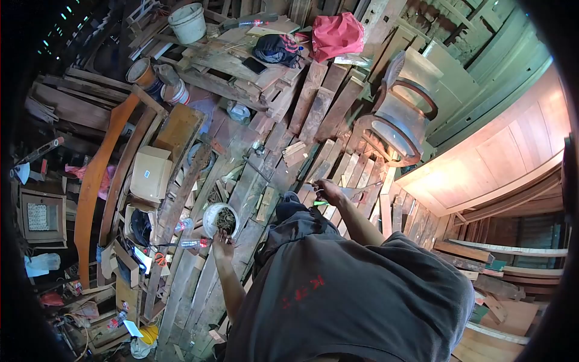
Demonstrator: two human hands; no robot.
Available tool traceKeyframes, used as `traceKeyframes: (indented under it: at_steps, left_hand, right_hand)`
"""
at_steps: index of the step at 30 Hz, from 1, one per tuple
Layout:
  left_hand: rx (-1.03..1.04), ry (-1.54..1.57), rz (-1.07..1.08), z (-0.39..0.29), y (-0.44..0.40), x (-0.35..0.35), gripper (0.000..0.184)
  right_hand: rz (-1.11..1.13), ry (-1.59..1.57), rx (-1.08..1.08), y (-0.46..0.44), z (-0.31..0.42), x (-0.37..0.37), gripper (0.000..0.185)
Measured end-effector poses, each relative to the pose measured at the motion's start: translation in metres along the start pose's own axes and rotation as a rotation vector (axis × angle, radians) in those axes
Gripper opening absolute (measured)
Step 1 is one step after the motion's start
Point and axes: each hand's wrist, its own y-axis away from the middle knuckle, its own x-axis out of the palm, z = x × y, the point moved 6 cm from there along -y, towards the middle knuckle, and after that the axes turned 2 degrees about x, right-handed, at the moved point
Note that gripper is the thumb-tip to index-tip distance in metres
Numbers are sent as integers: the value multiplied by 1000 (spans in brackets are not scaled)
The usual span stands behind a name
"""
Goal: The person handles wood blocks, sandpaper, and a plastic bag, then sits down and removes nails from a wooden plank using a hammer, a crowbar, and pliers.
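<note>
My left hand [223, 245] is at the near edge of a round white bucket [208, 222]. Its fingers are curled together, and whatever they hold is too small to make out. Inside the bucket lies a heap of thin, brownish pieces that look like nails [226, 219]. Further right, my right hand [329, 192] hangs above the plank floor with its fingers bent inward. Any item in that grip is hidden or too small to name. A small bright green object [320, 203] shows just below it, near my dark shoe [291, 197].
Wooden planks [313, 114] lie across the floor ahead. A cardboard box [150, 173] stands left, beside a long curved wooden board [104, 181]. Orange-handled scissors [160, 259] lie nearby. A wooden chair frame [392, 130] and a large wooden panel [500, 151] are to the right.
</note>
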Motion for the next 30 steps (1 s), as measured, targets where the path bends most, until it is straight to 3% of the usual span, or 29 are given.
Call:
traceKeyframes:
  at_steps: [11,15,23,25,27,28,30]
  left_hand:
    - [4,46,41,2,-14,8,16]
    - [-9,92,32,5,-18,14,16]
    - [113,174,-95,12,-62,1,14]
    - [160,214,41,16,-84,2,14]
    - [264,167,-150,30,-100,-6,21]
    - [331,148,-226,30,-122,0,26]
    - [607,-809,-189,25,-145,33,39]
  right_hand:
    - [-51,72,-10,-7,17,-15,19]
    - [-60,238,-107,-40,54,-14,20]
    - [-77,191,-346,-194,235,2,20]
    - [-110,172,-399,-228,288,8,22]
    - [-154,107,-431,-260,338,12,21]
    - [-53,48,-532,-303,361,4,21]
    - [-133,51,-458,-334,412,8,20]
